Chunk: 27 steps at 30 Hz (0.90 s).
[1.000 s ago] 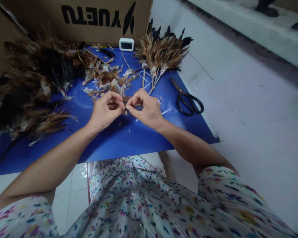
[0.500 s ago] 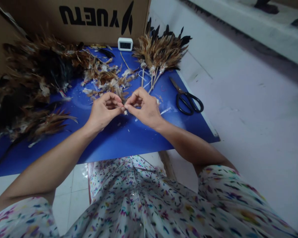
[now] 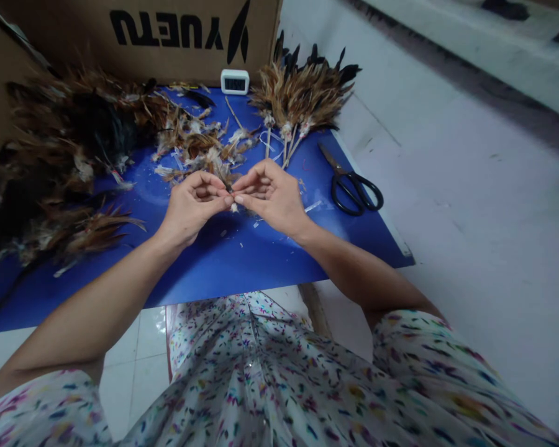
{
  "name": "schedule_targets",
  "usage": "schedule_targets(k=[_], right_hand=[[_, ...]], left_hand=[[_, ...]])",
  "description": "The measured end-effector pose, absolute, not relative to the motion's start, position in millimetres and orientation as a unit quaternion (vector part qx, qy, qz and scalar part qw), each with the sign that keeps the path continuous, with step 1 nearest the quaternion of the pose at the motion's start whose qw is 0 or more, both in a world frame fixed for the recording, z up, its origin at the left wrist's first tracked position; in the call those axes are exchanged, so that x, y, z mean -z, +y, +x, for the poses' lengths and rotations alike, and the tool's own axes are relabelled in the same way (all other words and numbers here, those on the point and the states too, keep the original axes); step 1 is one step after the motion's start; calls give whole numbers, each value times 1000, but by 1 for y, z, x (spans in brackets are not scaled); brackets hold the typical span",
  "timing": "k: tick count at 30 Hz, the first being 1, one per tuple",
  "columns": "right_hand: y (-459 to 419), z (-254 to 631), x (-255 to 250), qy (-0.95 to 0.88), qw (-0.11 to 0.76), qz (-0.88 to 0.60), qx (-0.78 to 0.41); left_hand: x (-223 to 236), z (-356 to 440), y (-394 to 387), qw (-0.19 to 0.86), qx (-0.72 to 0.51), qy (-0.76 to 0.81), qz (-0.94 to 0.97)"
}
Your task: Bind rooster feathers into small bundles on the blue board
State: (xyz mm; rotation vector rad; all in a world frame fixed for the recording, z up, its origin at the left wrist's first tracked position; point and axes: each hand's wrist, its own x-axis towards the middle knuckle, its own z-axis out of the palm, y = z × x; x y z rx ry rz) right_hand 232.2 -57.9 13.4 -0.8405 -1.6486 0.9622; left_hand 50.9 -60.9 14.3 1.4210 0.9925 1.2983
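Over the blue table top, my left hand (image 3: 190, 205) and my right hand (image 3: 274, 195) meet fingertip to fingertip. Both pinch a small bunch of feathers (image 3: 234, 208), whose pale quill ends poke out below the fingers; most of it is hidden by my hands. Just beyond my fingers lies a scatter of loose brown and white feathers (image 3: 200, 146). Feather bundles on sticks (image 3: 302, 93), brown with black tips, lie past my right hand. A pair of scissors (image 3: 349, 183) with black handles rests to the right of that hand.
A large heap of brown and black feathers (image 3: 74, 143) covers the table's left side. At the back stands a cardboard box (image 3: 168, 56), with a small white digital clock (image 3: 235, 82) before it. White strip scraps lie about, and the blue table (image 3: 233, 267) ends near my body.
My two hands stay together at the same spot, still pinching. The right hand's fingers have shifted slightly and lie a little further over the left fingertips.
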Motion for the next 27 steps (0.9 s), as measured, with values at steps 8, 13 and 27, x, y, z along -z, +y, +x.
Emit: schedule_targets(k=[8,13,27], right_hand=[[-58,232,-15,-688,504,-352,-386],[-56,231,-15,-682,501,-355,-397],[-50,234,-15,-630,515,-344,-469]], left_hand=[[-16,53,-64,471,-528,403,581],[-17,54,-65,483,-521,395,582],[-17,52,-63,487,-557,393,546]])
